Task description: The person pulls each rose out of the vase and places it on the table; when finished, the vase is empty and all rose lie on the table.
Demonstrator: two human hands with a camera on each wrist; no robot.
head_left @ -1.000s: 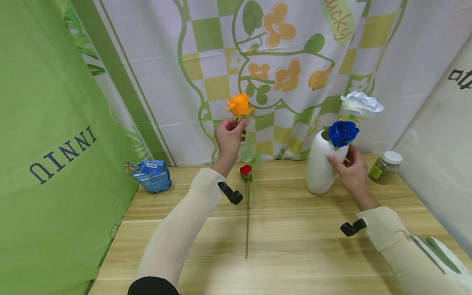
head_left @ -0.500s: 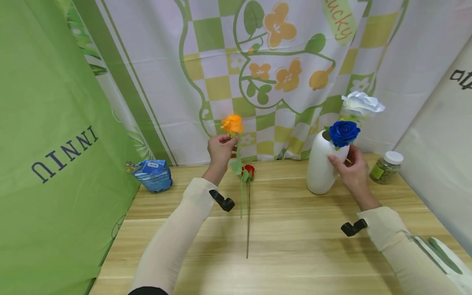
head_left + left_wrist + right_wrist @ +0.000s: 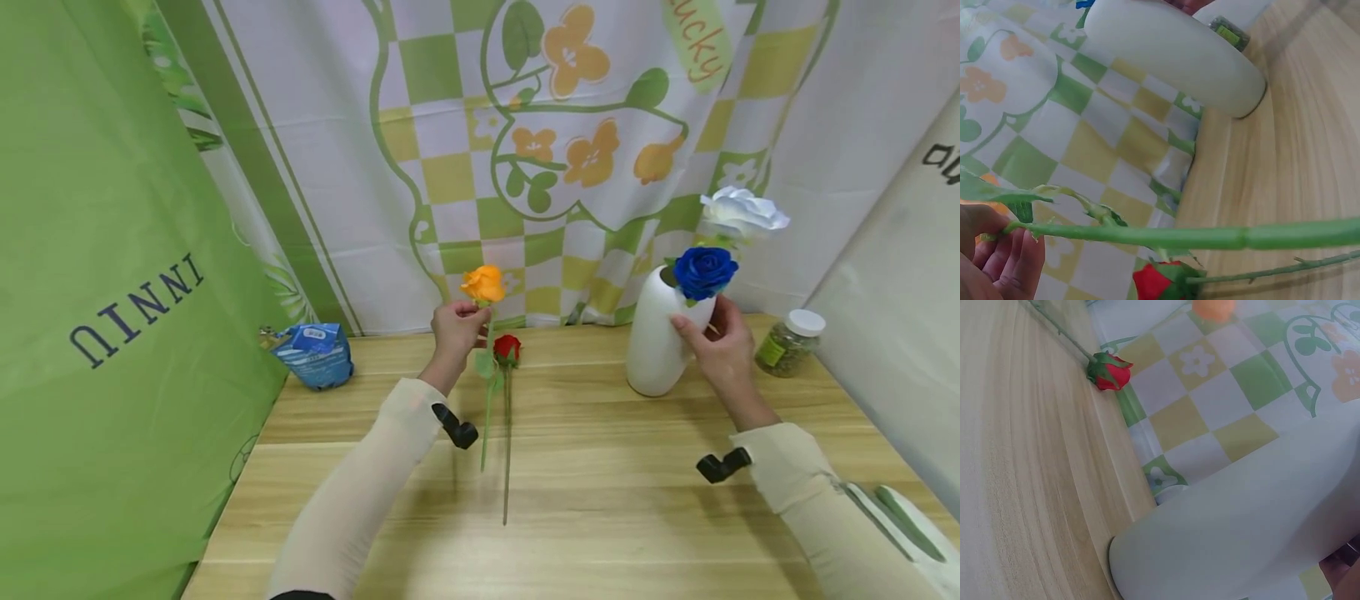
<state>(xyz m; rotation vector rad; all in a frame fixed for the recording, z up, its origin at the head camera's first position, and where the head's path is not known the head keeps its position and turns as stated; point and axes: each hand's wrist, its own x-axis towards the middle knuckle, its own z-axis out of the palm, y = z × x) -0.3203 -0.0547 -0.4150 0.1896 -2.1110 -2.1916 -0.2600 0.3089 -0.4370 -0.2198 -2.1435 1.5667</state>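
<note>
Both hands are well apart over the table, each busy with its own thing: the left hand (image 3: 456, 331) pinches the orange rose (image 3: 483, 284) between thumb and fingers just below the bloom, and the right hand (image 3: 727, 342) grips the upper part of the white vase (image 3: 655, 337), thumb on the near side, fingers reaching round the right side. Nearest come two cream sleeves (image 3: 360, 500), with a small black wrist camera (image 3: 455, 425) at each cuff. Below them spreads the wood-grain table (image 3: 600, 500). On it lies the red rose (image 3: 507, 350), stem toward the person, bloom toward the back edge. Just left of it hangs the green stem (image 3: 486, 421) of the orange rose, bloom uppermost; whether its tip touches the wood, I cannot tell. Farther back and to the right stands the vase, the blue rose (image 3: 705, 272) and the white rose (image 3: 742, 212) rising from its mouth. Right of the vase sits a white-lidded clear jar (image 3: 791, 343); at the far left, a blue pouch (image 3: 315, 360). Behind everything hangs a checked, flower-printed curtain (image 3: 442, 75).
</note>
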